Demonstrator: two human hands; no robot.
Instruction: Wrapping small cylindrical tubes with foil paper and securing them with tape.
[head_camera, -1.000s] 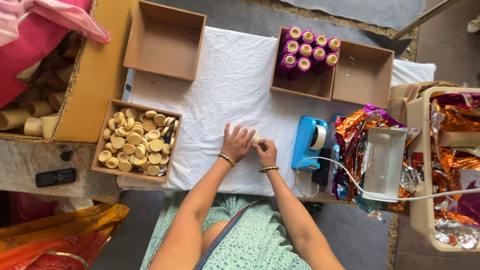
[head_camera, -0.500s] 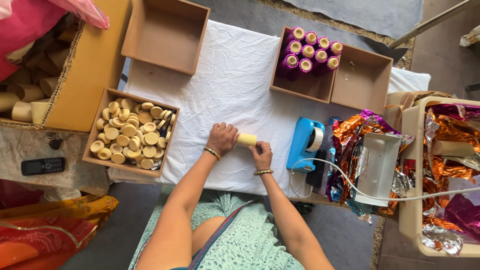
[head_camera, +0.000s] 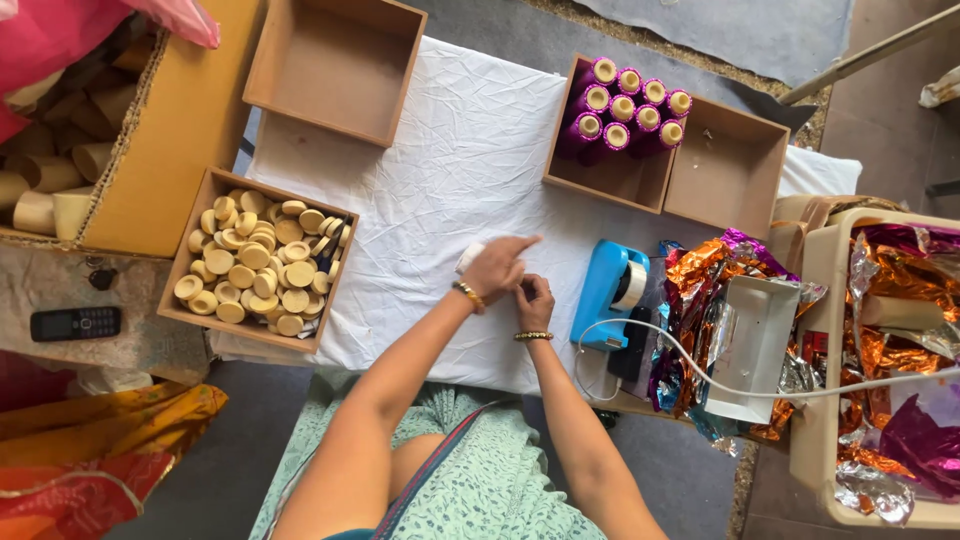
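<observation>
The left hand (head_camera: 495, 268) gripped a small pale tube (head_camera: 470, 257) over the white-clothed surface (head_camera: 440, 170); the right hand (head_camera: 533, 300), fingers curled, touched it, its grasp unclear.

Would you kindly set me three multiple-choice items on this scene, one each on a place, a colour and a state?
1. Where is the blue tape dispenser?
A. To the right of the hands
B. Inside the box of discs
C. On the phone

2. What colour wraps the tubes in the far box?
A. Green
B. Purple
C. White

3. In what state is the box at the far left of the white cloth?
A. Full of discs
B. Closed by a lid
C. Open and empty

Answers:
1 A: it sits just beyond the right hand, on the cloth.
2 B: their sides are purple, with pale ends.
3 C: its bare brown floor shows; the pale discs lie in another box, nearer the left hand.
</observation>
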